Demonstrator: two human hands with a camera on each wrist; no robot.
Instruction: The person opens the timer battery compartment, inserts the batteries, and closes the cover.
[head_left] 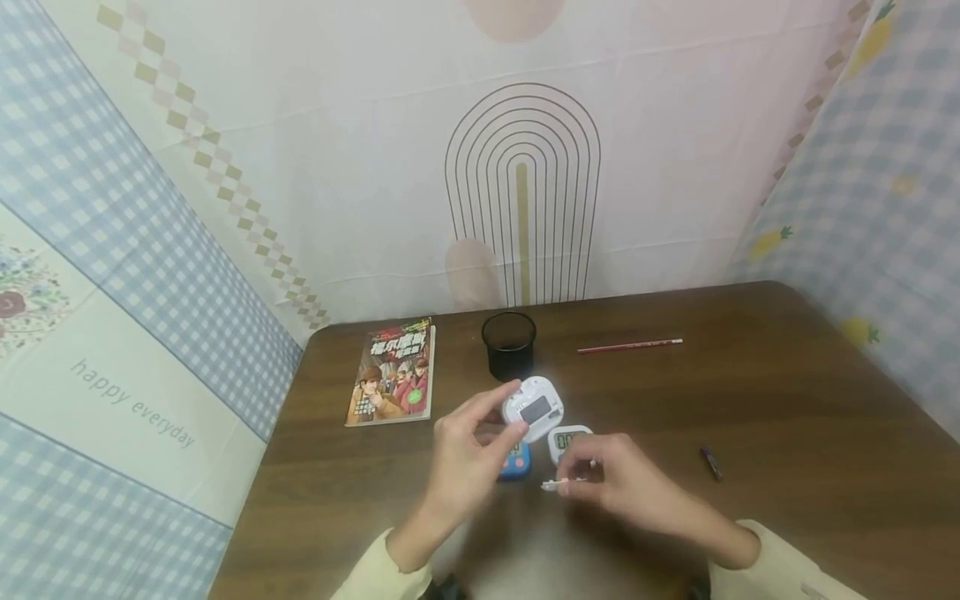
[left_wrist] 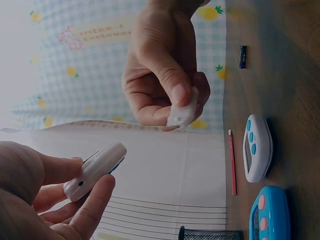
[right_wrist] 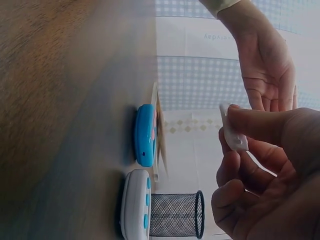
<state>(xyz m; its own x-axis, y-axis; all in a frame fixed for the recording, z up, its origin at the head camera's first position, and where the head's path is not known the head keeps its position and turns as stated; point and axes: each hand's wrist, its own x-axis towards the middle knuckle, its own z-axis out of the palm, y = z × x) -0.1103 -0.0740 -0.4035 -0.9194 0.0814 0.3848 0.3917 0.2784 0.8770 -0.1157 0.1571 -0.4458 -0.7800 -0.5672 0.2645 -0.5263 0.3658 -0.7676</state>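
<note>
My left hand (head_left: 468, 442) holds a round white timer (head_left: 549, 390) above the table, pinched between thumb and fingers. A dark grey rectangle and a small slot show on the face turned to the head camera. Lower and to the right, my right hand (head_left: 618, 475) pinches a small white plastic piece (left_wrist: 183, 114) between thumb and fingers, apart from the held timer. Beneath the hands lie a blue timer (right_wrist: 144, 135) with pink buttons and a white timer (left_wrist: 258, 149) with blue buttons, its display partly showing in the head view.
A small dark battery (head_left: 711, 463) lies on the table (head_left: 795, 392) at the right. Farther back are a red pencil (head_left: 630, 346) with a white end and a black mesh pen holder (head_left: 512, 360). A comic-style book (head_left: 393, 375) lies at the left. Patterned cloth hangs behind the table.
</note>
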